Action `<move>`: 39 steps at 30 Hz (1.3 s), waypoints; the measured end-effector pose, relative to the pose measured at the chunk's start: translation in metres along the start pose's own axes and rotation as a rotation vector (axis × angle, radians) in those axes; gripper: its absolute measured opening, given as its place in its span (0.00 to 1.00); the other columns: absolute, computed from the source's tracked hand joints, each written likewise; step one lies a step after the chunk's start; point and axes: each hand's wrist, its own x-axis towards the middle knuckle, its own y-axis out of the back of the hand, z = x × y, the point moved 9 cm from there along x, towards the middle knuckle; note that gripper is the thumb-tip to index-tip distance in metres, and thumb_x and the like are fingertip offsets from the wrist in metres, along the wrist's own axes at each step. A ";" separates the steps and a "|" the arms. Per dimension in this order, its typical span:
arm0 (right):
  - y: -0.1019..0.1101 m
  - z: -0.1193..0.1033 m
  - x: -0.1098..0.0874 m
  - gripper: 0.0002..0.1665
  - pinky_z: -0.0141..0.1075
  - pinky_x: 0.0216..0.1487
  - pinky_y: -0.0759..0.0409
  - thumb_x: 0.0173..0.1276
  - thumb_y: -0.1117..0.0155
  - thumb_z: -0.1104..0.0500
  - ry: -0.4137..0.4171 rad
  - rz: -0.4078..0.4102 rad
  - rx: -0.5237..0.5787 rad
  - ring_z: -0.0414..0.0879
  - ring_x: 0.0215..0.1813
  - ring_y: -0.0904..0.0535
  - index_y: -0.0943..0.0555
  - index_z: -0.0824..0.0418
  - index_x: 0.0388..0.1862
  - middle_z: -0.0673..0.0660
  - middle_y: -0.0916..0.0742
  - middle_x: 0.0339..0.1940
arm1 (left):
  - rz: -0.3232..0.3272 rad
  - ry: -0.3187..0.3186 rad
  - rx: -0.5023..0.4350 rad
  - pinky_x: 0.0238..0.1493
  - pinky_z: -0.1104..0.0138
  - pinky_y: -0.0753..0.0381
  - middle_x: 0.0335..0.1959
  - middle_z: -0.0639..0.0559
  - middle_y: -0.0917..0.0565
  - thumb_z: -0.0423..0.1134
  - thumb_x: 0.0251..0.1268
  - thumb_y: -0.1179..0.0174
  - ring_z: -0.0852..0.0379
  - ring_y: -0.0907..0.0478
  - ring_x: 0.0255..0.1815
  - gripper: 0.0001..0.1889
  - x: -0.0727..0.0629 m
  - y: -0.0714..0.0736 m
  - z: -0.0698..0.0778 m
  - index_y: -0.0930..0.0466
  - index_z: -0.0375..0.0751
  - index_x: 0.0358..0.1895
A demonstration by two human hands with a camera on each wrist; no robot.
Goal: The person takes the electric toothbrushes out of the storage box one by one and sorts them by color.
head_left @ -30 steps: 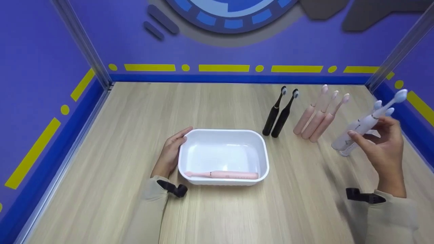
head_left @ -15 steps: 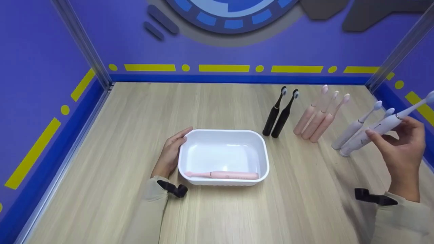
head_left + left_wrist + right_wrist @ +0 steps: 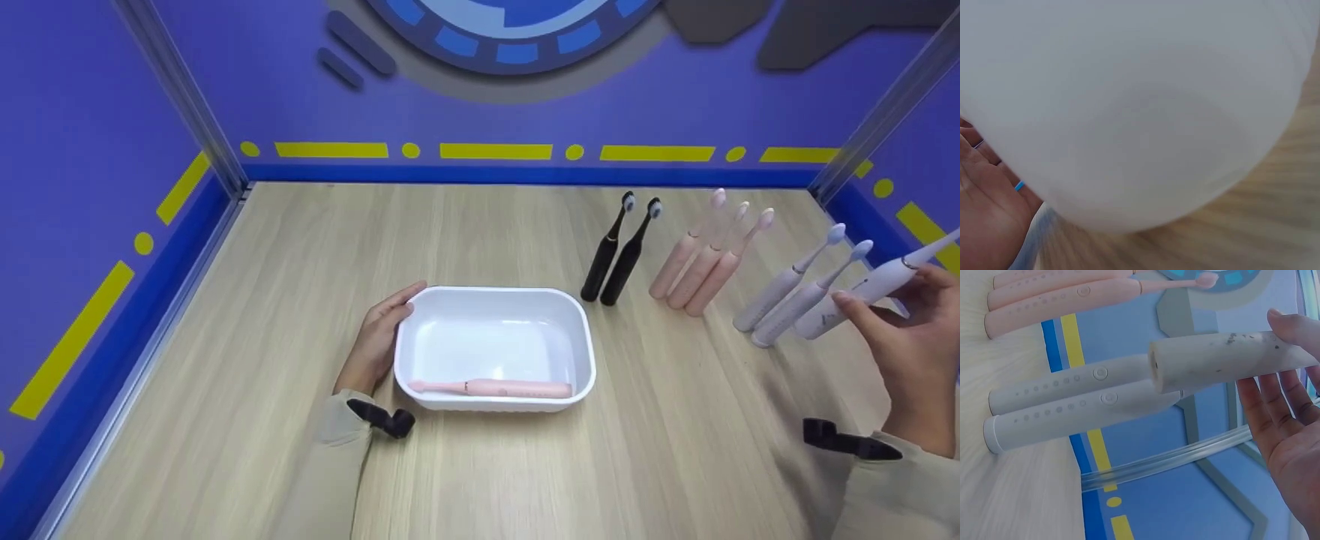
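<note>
My right hand (image 3: pixel 919 345) pinches a white electric toothbrush (image 3: pixel 889 279) between thumb and fingers at the far right, tilted with its head up and out of frame. In the right wrist view this toothbrush's handle (image 3: pixel 1202 357) points its bottom end toward the standing ones. Two matching white toothbrushes (image 3: pixel 789 311) stand upright just left of it. At the left end of a white plastic basin (image 3: pixel 589 352), my left hand (image 3: pixel 379 341) grips the corner, thumb at the rim. Inside the basin a pink electric toothbrush (image 3: pixel 517 388) lies along the near wall.
Three pink electric toothbrushes (image 3: pixel 701 274) stand in a row left of the white ones. Further left stand two black ones (image 3: pixel 622 270). Blue-purple walls (image 3: pixel 525 112) enclose the wooden table (image 3: pixel 337 240) at the back and both sides.
My right hand has carried its white toothbrush to the right and slightly down, so it stands apart from the two white ones it overlapped. The left hand and basin keep their place.
</note>
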 end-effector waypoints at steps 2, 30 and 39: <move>0.001 0.003 0.001 0.38 0.13 0.44 0.25 0.54 0.31 0.73 -0.002 -0.001 -0.002 0.34 0.46 0.25 0.30 0.58 0.64 0.38 0.22 0.48 | -0.002 0.001 -0.002 0.73 0.63 0.37 0.71 0.46 0.33 0.32 0.71 0.57 0.52 0.38 0.73 0.23 0.000 0.000 -0.001 0.32 0.36 0.67; -0.015 0.077 -0.004 0.35 0.10 0.42 0.28 0.58 0.32 0.70 -0.236 -0.196 -0.021 0.30 0.46 0.29 0.36 0.47 0.57 0.37 0.25 0.45 | -0.005 -0.010 -0.009 0.74 0.63 0.38 0.70 0.45 0.31 0.32 0.71 0.57 0.52 0.37 0.73 0.22 -0.001 0.000 0.000 0.32 0.35 0.67; -0.023 0.088 -0.006 0.33 0.10 0.42 0.28 0.59 0.32 0.70 -0.192 -0.251 -0.028 0.30 0.46 0.30 0.35 0.46 0.56 0.36 0.27 0.46 | -0.010 -0.013 -0.004 0.73 0.63 0.37 0.71 0.44 0.33 0.31 0.71 0.58 0.50 0.37 0.73 0.23 -0.001 0.000 0.001 0.33 0.35 0.68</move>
